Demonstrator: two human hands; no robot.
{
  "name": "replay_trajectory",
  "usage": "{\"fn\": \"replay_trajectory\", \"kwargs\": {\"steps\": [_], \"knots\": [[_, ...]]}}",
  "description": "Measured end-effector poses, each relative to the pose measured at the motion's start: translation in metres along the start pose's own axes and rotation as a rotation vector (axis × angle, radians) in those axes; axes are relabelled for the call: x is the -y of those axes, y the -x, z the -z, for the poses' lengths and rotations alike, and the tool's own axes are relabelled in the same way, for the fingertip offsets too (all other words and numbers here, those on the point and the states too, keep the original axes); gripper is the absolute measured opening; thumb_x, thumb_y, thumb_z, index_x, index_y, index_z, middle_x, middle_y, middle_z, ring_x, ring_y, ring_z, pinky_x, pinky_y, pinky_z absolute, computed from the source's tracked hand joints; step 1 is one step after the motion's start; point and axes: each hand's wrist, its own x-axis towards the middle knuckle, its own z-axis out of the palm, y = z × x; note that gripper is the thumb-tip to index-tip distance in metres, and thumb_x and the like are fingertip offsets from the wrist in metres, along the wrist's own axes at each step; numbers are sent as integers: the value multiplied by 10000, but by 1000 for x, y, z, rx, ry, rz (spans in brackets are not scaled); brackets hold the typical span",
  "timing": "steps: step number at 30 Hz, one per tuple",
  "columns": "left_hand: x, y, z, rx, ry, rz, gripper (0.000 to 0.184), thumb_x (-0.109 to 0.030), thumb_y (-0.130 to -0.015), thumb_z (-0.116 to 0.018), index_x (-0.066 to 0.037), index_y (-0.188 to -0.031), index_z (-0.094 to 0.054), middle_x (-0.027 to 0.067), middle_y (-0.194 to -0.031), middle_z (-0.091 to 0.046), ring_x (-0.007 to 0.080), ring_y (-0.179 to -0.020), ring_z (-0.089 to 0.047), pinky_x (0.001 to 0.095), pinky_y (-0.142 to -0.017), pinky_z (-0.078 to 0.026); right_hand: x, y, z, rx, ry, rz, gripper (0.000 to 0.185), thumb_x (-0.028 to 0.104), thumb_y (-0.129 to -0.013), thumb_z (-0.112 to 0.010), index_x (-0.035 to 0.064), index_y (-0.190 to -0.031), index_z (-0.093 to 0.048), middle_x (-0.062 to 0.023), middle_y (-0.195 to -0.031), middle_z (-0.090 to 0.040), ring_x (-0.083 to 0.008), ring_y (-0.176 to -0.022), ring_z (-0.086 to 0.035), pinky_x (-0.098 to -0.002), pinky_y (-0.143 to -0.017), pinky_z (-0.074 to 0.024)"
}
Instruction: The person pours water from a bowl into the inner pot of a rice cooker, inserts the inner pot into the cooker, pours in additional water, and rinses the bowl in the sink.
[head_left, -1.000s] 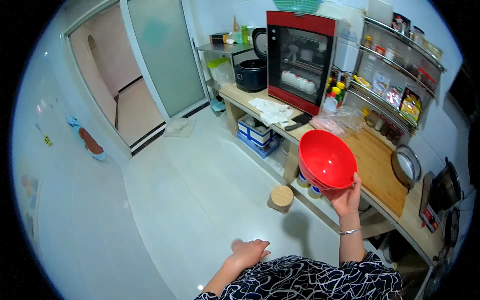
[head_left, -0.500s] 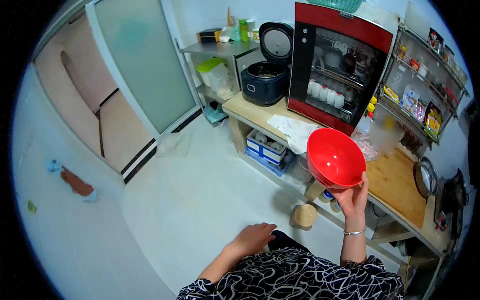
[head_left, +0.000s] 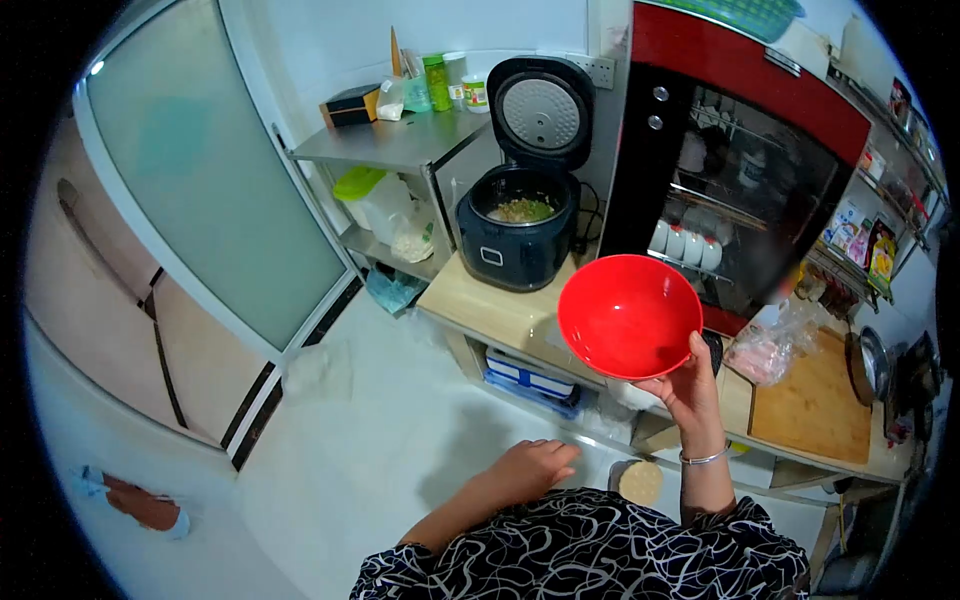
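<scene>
My right hand grips a red bowl by its near right rim, thumb on the edge. The bowl is tilted so its bare inside faces me. My left hand is held low over the floor in front of my body, fingers loosely extended with nothing in them. Beyond the bowl, a dark rice cooker stands on the wooden counter with its lid raised. Inside its pot lies rice-like food with green bits.
A red and black dish cabinet stands right of the cooker. Further right are a plastic bag and a cutting board. A metal shelf is at the left, near a glass door. A round stool stands low by the counter.
My view has moved closer to the counter and rice cooker, showing the food in its pot. The red bowl has come nearer the cooker in my right hand. My left fingers have curled slightly.
</scene>
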Motion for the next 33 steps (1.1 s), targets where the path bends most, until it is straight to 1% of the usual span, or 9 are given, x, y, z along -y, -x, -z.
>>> {"fn": "replay_trajectory", "kwargs": {"steps": [2, 5, 10, 16, 18, 23, 30, 32, 33], "knots": [[24, -9, 19, -38, 8, -9, 294, -216, -805, -514, -39, -1035, -465, 154, -932, -556, 313, -852, -547, 384, -698, -449, -5, -29, -28, -23, 46, 25, 505, 364, -790, -535, 71, -1167, -369, -189, -1049, -504, -308, -868, -581, -391, -584, -560], [56, -24, 52, -30, 42, 93, 352, -214, -811, -515, -38, -1109, -455, 165, -998, -547, 302, -929, -528, 371, -790, -429, -12, -75, -57, -38, 106, 19, 492, 372, -800, -520, 103, -1179, -360, -167, -1067, -496, -297, -873, -577, -403, -606, -554], [119, -57, 110, -248, 235, 31, 409, -209, -814, -524, -33, -1166, -415, 174, -1044, -538, 318, -954, -523, 370, -798, -428, -30, -147, -99, -97, 248, 72, 505, 401, -811, -496, 122, -1198, -331, -120, -1093, -480, -273, -900, -565, -399, -621, -546], [205, -90, 175, -105, 378, -71, 453, -196, -819, -529, -40, -1210, -363, 136, -1061, -541, 275, -951, -531, 352, -818, -415, -49, -241, -146, -259, 329, 153, 579, 388, -787, -554, 88, -1209, -296, -109, -990, -486, -224, -799, -560, -420, -622, -530], [227, -99, 197, -61, 426, -105, 462, -197, -826, -519, -52, -1227, -342, 122, -1054, -542, 253, -927, -538, 347, -817, -416, -55, -269, -162, -369, 450, 171, 574, 462, -778, -530, 102, -1184, -340, -141, -989, -487, -253, -794, -569, -393, -617, -531], [272, -118, 224, 61, 599, -59, 483, -186, -836, -503, -81, -1258, -292, 95, -1059, -537, 205, -875, -547, 311, -744, -446, -73, -321, -178, -489, 549, 123, 598, 416, -754, -590, 103, -1191, -327, -117, -983, -479, -227, -802, -553, -431, -638, -507], [302, -136, 233, 179, 714, -68, 464, -180, -841, -500, -76, -1253, -315, 84, -1031, -547, 162, -806, -543, 283, -681, -451, -99, -365, -169, -628, 762, 62, 754, 416, -660, -684, 62, -1204, -300, -119, -932, -548, -186, -714, -584, -330, -525, -503], [308, -141, 232, 179, 735, -75, 455, -175, -840, -502, -72, -1248, -329, 82, -1020, -550, 161, -783, -544, 280, -667, -451, -105, -372, -170, -645, 816, 59, 707, 386, -698, -662, 70, -1219, -302, -118, -930, -543, -197, -766, -564, -406, -601, -509], [310, -142, 233, 186, 740, -76, 455, -175, -840, -502, -72, -1248, -329, 82, -1020, -550, 161, -783, -544, 280, -667, -451, -108, -375, -170, -653, 816, 55, 707, 386, -698, -662, 70, -1219, -302, -118, -930, -543, -197, -766, -564, -406, -601, -509]]}}
